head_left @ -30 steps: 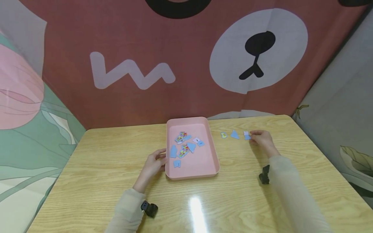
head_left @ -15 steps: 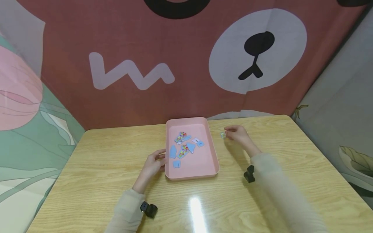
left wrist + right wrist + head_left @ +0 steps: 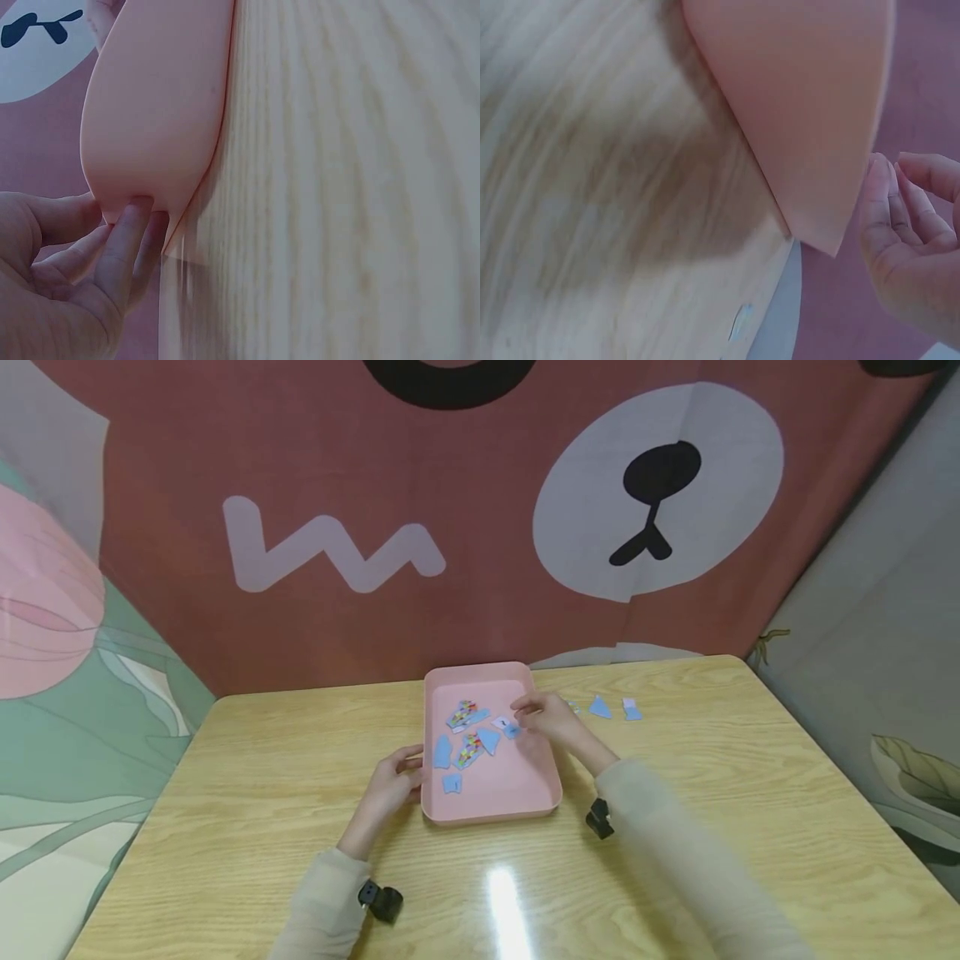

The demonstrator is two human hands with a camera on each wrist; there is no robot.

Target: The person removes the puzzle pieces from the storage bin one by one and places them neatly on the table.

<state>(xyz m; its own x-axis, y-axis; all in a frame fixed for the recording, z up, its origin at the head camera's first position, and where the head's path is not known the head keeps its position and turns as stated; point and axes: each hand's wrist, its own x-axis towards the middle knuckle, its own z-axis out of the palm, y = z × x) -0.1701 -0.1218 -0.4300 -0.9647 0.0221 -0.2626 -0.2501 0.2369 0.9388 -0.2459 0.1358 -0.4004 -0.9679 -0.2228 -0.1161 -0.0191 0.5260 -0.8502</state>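
My left hand (image 3: 392, 778) rests its fingers against the outer left wall of a shallow pink tray (image 3: 525, 789). The left wrist view shows those fingertips (image 3: 139, 206) touching the tray's side. Over the tray's right rim hangs my right hand (image 3: 553, 720), fingertips loosely bent above its inside, with nothing visible between them. Inside lie several flat puzzle-like pieces: a multicoloured piece (image 3: 469, 750), a blue piece (image 3: 443, 752), a blue triangular piece (image 3: 488, 741), a small piece with a dark mark (image 3: 452, 783) and a white-and-blue piece (image 3: 501, 723) near my right fingertips.
Right of the tray, a blue triangular piece (image 3: 600, 707) and a white-and-blue piece (image 3: 632, 708) lie in a row on the wooden table (image 3: 247, 802). A yellowish piece (image 3: 573, 705) is partly behind my right hand. A patterned cloth (image 3: 480, 618) hangs behind.
My right hand has moved left, from the white-and-blue piece on the table past the other pieces there to above the tray. My left hand has stayed at the tray's side.
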